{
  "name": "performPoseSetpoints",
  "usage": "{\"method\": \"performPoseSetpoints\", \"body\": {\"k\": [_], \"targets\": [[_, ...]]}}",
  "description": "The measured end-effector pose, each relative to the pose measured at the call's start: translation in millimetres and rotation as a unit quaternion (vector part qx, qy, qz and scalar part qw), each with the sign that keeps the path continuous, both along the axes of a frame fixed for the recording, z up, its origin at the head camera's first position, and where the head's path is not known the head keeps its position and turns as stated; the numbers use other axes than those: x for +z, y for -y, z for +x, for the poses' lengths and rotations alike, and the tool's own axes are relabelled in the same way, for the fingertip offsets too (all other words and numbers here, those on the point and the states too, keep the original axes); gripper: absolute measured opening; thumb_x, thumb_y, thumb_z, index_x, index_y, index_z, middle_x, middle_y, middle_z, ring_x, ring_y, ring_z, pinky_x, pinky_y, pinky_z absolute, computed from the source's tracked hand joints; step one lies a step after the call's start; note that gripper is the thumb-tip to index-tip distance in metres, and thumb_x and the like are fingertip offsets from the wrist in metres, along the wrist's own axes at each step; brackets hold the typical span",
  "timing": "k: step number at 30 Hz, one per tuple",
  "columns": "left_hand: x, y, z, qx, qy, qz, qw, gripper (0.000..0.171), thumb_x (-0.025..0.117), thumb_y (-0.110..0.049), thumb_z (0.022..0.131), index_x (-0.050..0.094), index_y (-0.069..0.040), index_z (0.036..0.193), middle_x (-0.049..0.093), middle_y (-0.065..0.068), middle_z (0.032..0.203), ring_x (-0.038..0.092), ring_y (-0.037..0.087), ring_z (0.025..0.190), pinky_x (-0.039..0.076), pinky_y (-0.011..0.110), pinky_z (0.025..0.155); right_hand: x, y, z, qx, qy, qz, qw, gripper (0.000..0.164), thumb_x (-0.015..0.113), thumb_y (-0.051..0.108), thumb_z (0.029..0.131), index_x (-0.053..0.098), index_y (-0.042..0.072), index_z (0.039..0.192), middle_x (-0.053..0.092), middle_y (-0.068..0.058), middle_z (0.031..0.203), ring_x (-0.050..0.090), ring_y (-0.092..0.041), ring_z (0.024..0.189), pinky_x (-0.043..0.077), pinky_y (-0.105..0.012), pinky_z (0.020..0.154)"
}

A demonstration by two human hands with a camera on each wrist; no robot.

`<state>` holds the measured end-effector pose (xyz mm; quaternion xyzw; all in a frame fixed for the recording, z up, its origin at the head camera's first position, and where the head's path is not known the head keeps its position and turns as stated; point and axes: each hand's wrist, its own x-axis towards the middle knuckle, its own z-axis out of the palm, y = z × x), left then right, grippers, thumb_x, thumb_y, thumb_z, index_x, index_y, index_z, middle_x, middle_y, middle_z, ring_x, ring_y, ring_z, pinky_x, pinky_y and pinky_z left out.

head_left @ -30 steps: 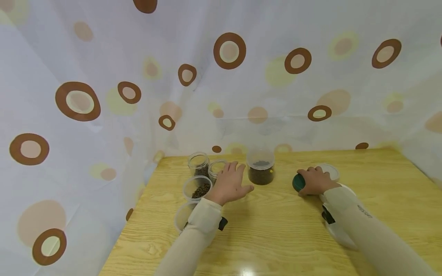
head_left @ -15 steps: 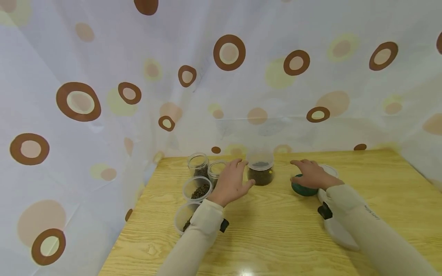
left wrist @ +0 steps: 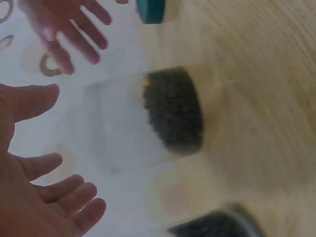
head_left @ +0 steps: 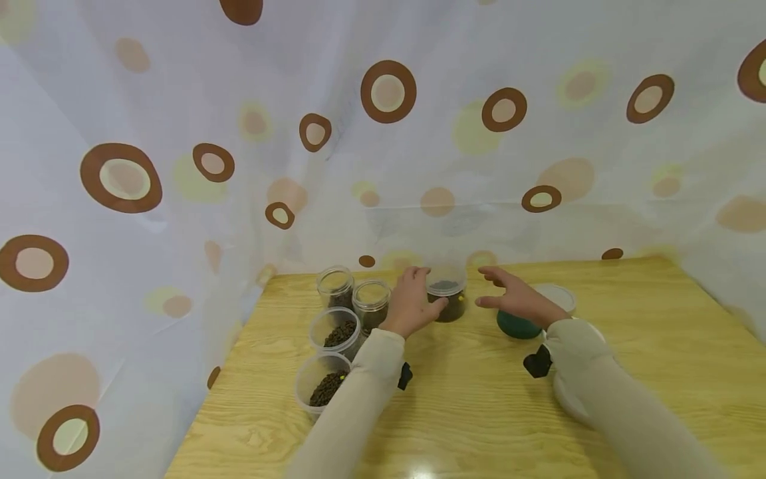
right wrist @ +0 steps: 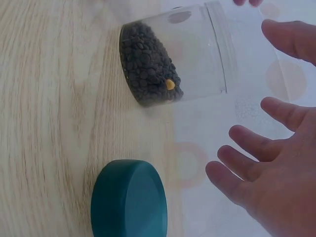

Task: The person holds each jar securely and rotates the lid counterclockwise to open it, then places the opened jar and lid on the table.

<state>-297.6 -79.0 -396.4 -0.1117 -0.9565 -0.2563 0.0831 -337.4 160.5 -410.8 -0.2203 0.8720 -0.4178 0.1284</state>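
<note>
A clear jar [head_left: 453, 305] stands upright at the back of the table, part filled with small dark pieces like beans; one yellow piece shows among them in the right wrist view. My left hand [head_left: 413, 306] is spread at the jar's left side, overlapping it in the head view. To the right, my right hand [head_left: 519, 299] reaches toward the jar with fingers apart. Neither hand holds anything, and a gap shows between both hands and the jar in the wrist views. A round dark green lid [right wrist: 131, 202] lies on the table below my right hand.
Left of my left hand stand several open clear containers, among them a jar [head_left: 336, 286] and a tub [head_left: 326, 382] of dark brown pieces. A whitish lid [head_left: 559, 297] lies behind my right wrist; other pale discs are partly under that forearm. A patterned sheet [head_left: 443, 133] hangs behind.
My right hand has let go of the green lid, which now lies flat, and has moved left toward the jar. My left hand has shifted slightly right, closer to the jar.
</note>
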Motion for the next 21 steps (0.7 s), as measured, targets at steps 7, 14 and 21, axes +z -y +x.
{"method": "performPoseSetpoints", "body": {"k": [7, 14, 21], "targets": [[-17.0, -10.1, -23.2, 0.037, 0.029, 0.043, 0.9979, 0.084, 0.071, -0.047, 0.088, 0.033, -0.009, 0.154, 0.035, 0.014, 0.156, 0.045, 0.034, 0.137, 0.046, 0.050, 0.106, -2.3, 0.3, 0.9, 0.000, 0.011, -0.014, 1.000, 0.089, 0.066, 0.038, 0.094, 0.015, 0.008, 0.159, 0.016, -0.030, 0.162, 0.014, -0.053, 0.148, 0.026, -0.071, 0.112], [-19.8, -15.9, -34.0, 0.044, 0.033, 0.035, 0.9978, 0.109, 0.079, -0.049, 0.080, 0.017, -0.008, 0.159, 0.018, 0.022, 0.162, 0.034, 0.042, 0.144, 0.038, 0.055, 0.113, -8.1, 0.6, 1.6, 0.002, 0.019, -0.009, 1.000, 0.092, 0.067, 0.040, 0.093, 0.012, 0.008, 0.160, 0.014, -0.029, 0.162, 0.013, -0.053, 0.148, 0.023, -0.071, 0.113], [-26.7, -17.2, -48.3, 0.021, 0.048, 0.000, 0.9987, 0.113, 0.080, -0.051, 0.079, 0.012, -0.013, 0.161, 0.007, 0.019, 0.166, 0.023, 0.042, 0.150, 0.030, 0.060, 0.117, -8.8, 4.6, 0.7, -0.003, 0.028, -0.016, 0.999, 0.093, 0.068, 0.043, 0.091, 0.014, 0.011, 0.160, 0.015, -0.027, 0.163, 0.013, -0.050, 0.150, 0.022, -0.070, 0.115]]}}
